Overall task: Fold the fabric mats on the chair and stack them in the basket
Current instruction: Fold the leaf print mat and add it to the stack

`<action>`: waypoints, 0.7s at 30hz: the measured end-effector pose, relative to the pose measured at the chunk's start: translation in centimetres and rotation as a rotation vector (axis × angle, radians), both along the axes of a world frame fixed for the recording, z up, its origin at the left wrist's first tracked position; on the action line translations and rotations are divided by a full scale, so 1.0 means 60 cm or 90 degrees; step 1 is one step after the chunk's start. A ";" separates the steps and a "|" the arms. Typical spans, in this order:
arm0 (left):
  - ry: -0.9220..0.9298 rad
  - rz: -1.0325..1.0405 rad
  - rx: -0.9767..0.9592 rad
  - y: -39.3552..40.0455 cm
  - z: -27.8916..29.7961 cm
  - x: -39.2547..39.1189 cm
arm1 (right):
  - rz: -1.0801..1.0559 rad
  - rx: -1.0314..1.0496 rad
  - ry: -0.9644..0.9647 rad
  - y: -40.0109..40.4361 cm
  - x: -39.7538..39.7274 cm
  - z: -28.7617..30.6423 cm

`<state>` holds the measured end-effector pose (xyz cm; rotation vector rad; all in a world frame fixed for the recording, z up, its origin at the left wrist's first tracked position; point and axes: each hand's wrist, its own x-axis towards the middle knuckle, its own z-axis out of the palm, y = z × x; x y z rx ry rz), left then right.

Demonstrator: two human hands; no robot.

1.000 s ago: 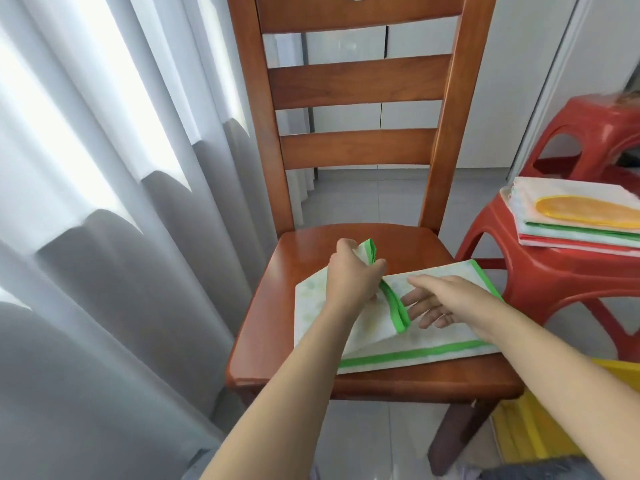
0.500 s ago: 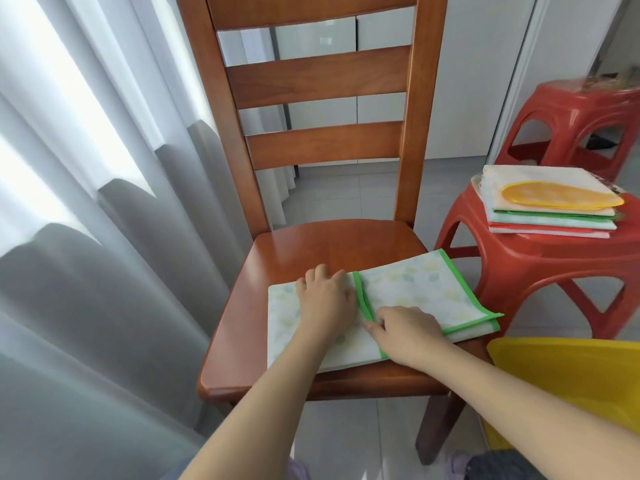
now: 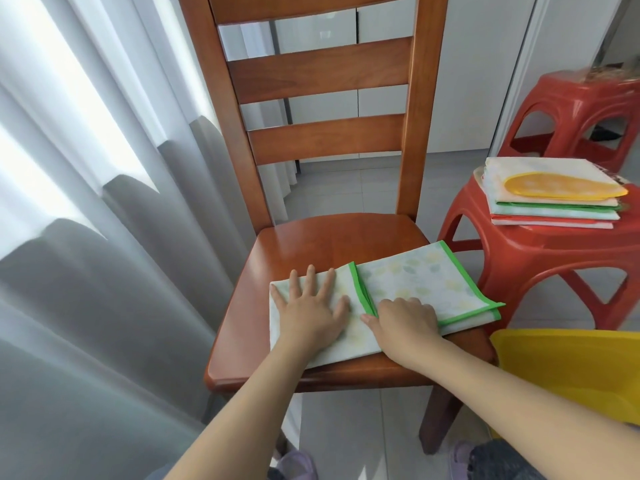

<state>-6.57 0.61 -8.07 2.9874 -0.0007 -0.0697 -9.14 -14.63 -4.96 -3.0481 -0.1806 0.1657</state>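
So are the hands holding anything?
Nothing is held. The left hand lies flat on the mat; the right hand presses beside its green fold.

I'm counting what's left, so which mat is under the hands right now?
The green-edged mat on the wooden chair; left hand and right hand press it. The others sit stacked on the red stool.

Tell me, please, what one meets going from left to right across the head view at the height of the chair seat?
Grey curtain → left hand → right hand → green-edged mat → red stool.
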 end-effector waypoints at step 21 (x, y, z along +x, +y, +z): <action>-0.026 -0.119 -0.047 0.026 0.020 -0.027 | 0.033 0.159 -0.082 -0.008 0.112 -0.019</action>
